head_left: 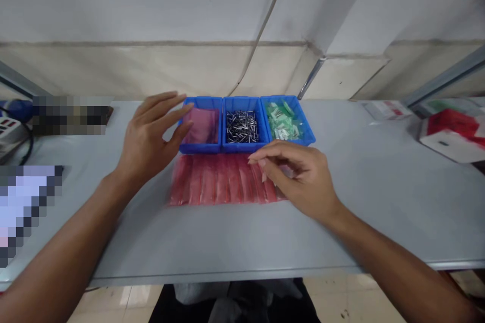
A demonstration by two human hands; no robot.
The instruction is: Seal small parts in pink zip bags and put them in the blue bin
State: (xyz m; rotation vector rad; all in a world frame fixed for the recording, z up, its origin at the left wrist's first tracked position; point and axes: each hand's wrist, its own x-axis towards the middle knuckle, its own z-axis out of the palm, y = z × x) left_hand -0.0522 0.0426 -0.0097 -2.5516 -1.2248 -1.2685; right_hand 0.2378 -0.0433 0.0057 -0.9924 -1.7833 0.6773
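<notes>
My left hand (148, 133) is raised with fingers apart beside the left blue bin (200, 149), which holds pink plastic bags (202, 126). My right hand (308, 176) hovers over the right end of a row of overlapping red plastic bags (222, 181); its thumb and index finger come together, and anything between them is too small to make out. Small shiny metal pins (242, 127) fill the middle blue bin (245, 148). In the right blue bin (308, 137) lie green-and-clear packets (283, 120).
The three bins stand side by side near the wall on a grey table (227, 247). Toward the right edge are a small white-and-red box (388, 110) and a white container (450, 145) with red material in it. A blurred-out screen-like item (26, 202) lies at the left, near a power strip (11, 131).
</notes>
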